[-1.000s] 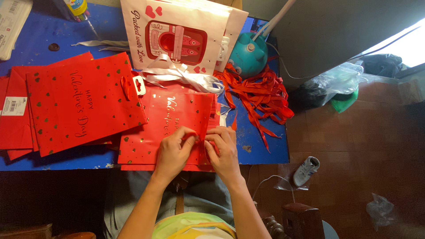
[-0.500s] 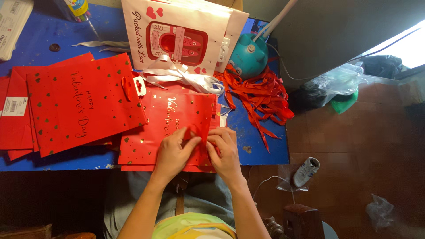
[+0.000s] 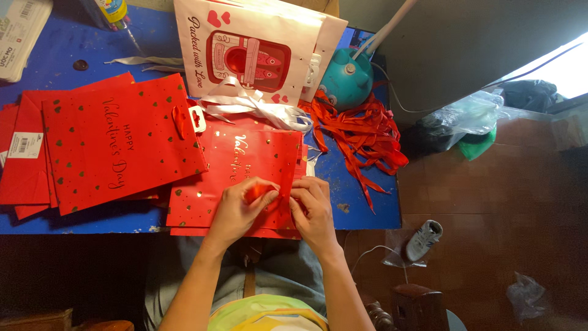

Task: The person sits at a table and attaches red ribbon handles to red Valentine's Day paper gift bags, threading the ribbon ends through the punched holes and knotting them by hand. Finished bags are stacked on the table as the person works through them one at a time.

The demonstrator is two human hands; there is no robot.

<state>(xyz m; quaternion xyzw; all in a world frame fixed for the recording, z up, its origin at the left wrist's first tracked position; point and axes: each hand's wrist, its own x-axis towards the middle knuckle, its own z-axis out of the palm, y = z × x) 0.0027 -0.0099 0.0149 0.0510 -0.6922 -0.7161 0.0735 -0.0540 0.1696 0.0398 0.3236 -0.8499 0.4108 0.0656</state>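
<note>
Red ribbon [image 3: 260, 189], pinched by both hands, gift bag [image 3: 245, 165]

Both hands cover the lower middle of the red gift bag [image 3: 245, 165], and the small red piece pinched between the fingers [image 3: 269, 187] is mostly hidden. Left of that bag, a stack of red bags [image 3: 24, 184] runs off the picture's edge, and above it the white gift bag [image 3: 257, 37] is cut off at the top.

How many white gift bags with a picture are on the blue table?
2, overlapping at the far edge of the blue table: the front white gift bag with hearts, and a second bag showing behind its right side. More may be hidden beneath.
</note>
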